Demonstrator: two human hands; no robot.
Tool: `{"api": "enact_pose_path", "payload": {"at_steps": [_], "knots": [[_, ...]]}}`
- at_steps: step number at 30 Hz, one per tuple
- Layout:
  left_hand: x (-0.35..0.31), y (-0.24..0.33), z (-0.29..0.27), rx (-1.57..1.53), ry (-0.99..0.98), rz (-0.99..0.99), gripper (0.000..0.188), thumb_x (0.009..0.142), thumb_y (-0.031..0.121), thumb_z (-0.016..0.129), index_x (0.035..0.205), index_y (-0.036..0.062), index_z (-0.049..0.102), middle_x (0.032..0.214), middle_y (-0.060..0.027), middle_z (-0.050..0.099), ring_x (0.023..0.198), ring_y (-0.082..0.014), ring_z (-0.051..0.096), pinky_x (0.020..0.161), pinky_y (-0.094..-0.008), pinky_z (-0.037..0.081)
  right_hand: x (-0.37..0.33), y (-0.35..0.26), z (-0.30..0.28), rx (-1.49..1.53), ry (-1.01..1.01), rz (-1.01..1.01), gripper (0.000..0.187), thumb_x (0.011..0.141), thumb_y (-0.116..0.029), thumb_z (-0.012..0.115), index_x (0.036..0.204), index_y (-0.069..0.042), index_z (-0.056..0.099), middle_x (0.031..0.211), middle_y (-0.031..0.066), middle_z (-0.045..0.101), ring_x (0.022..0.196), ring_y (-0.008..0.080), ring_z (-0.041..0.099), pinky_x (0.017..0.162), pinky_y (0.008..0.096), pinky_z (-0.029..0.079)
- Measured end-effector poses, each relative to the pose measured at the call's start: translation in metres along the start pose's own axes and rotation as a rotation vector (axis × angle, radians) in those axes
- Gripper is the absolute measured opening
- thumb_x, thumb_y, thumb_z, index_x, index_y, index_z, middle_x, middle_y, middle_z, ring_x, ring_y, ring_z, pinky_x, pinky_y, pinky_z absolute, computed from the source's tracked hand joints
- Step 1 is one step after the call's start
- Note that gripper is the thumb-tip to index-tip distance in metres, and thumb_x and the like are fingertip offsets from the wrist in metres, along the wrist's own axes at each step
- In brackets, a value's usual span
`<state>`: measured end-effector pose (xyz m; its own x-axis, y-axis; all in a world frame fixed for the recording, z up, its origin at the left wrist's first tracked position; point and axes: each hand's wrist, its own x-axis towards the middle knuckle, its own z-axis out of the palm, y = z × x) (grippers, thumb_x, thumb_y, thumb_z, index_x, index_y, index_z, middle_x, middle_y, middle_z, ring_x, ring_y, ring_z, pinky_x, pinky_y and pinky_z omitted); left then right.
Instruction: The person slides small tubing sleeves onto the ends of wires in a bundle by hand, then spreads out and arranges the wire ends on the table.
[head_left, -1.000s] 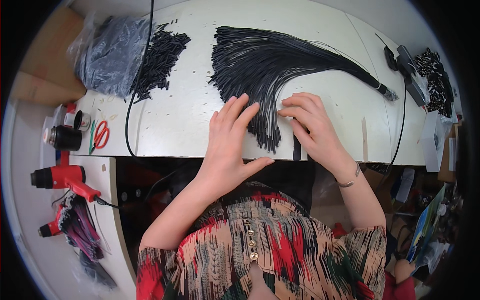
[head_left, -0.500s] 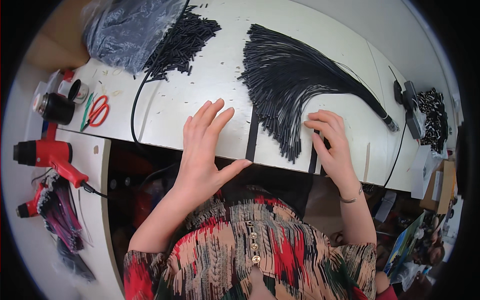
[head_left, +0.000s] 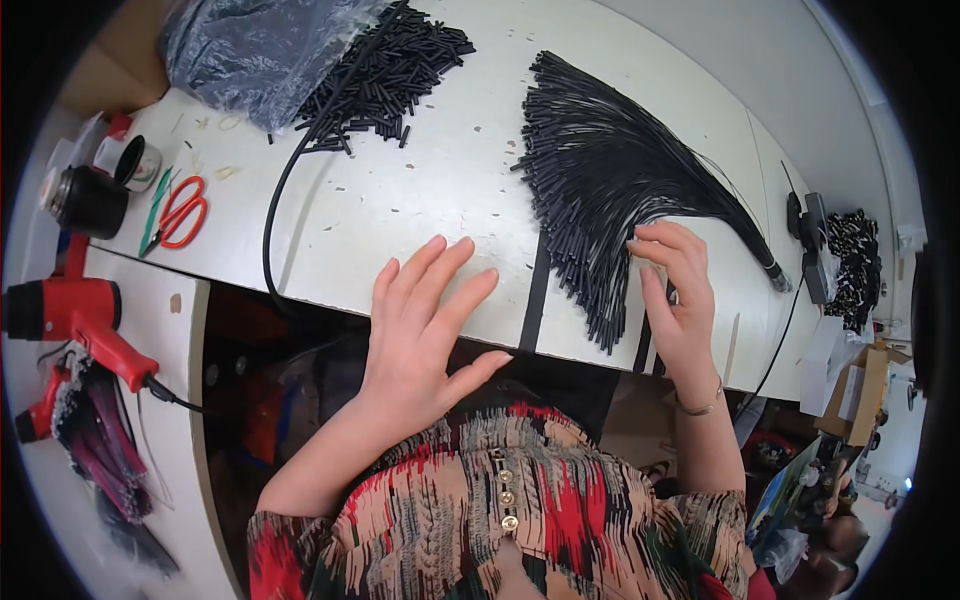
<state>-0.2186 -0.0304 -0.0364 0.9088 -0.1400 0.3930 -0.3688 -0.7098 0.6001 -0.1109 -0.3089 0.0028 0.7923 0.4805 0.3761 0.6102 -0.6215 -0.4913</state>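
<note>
My left hand [head_left: 425, 340] hovers at the table's front edge, fingers spread and palm side down, holding nothing. To its right, a fanned bundle of thin black cords [head_left: 640, 160] lies on the white table [head_left: 420, 200]. Their loose ends carry short black sleeves, while the other ends are gathered together at the right. Beside the near part of this fan is my right hand [head_left: 685, 300], thumb and bent fingers apart with nothing visible between them. Whether its fingertips touch the cords I cannot tell. A heap of short black tube pieces [head_left: 415, 85] lies at the back left.
A clear plastic bag [head_left: 260, 60] adjoins the heap, and a black cable [head_left: 270, 220] crosses the table. Red-handled scissors [head_left: 183, 212] and a black jar [head_left: 92, 202] lie left. A red heat gun [head_left: 95, 325] rests on the side surface. Black strips run under the fan.
The whole view has shifted, so the table and its things appear further right or lower. My left hand sits slightly lower in view; both hands keep nearly the same pose.
</note>
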Motion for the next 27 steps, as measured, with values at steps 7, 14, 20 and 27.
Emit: {"api": "enact_pose_path", "payload": {"at_steps": [7,14,20,27], "knots": [[-0.001,0.000,0.008,0.083,0.016,0.014,0.065,0.074,0.031,0.082,0.133,0.0132,0.060,0.146,-0.0139,0.051,0.139,-0.0336,0.042,0.115,-0.0509,0.024,0.018,-0.007,0.008,-0.050,-0.052,-0.071,0.027,0.082,0.005,0.062,0.106,-0.005,0.069,0.121,0.0098,0.063,0.122,0.0327,0.052,0.104,0.0427,0.042],[-0.002,-0.001,0.014,0.168,0.036,0.028,0.060,0.075,0.034,0.080,0.130,0.0148,0.064,0.143,-0.0118,0.056,0.137,-0.0295,0.047,0.115,-0.0476,0.024,0.030,-0.012,0.011,-0.060,-0.101,-0.109,0.029,0.080,0.005,0.063,0.106,-0.005,0.070,0.121,0.0100,0.062,0.122,0.0341,0.051,0.103,0.0435,0.043],[-0.001,-0.001,0.017,0.198,0.048,0.035,0.056,0.078,0.036,0.077,0.128,0.0148,0.066,0.140,-0.0106,0.059,0.134,-0.0281,0.051,0.116,-0.0453,0.023,0.036,-0.015,0.012,-0.074,-0.130,-0.126,0.031,0.079,0.005,0.063,0.109,-0.004,0.070,0.123,0.0106,0.062,0.123,0.0342,0.051,0.103,0.0433,0.043],[-0.003,-0.003,0.019,0.216,0.041,0.048,0.057,0.074,0.038,0.081,0.123,0.0138,0.067,0.140,-0.0114,0.059,0.135,-0.0304,0.049,0.116,-0.0480,0.022,0.046,-0.015,0.017,-0.048,-0.146,-0.159,0.034,0.079,0.005,0.064,0.111,-0.003,0.069,0.123,0.0107,0.063,0.123,0.0337,0.052,0.103,0.0431,0.043]]}}
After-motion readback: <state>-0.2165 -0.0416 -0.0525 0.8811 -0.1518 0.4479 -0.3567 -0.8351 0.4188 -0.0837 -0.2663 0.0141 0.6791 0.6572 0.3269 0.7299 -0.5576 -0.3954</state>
